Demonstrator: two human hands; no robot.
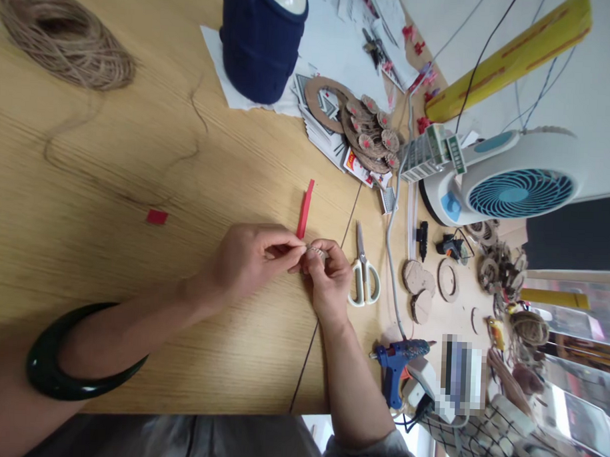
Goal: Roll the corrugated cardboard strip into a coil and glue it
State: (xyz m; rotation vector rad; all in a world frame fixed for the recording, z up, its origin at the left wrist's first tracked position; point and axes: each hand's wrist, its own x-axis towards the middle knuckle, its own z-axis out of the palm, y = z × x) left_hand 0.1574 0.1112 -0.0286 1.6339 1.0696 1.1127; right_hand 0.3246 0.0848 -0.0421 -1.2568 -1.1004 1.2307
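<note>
The left hand [248,260] and right hand [330,283] meet over the counter [111,168]. Their fingers [290,253] pinch one small piece [315,251] (hard to identify).

Small tan round piece [316,253], mostly hidden, held mid-air

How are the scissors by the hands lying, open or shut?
Shut. The scissors lie flat on the table, both blades together as one narrow point, beside the right hand.
</note>
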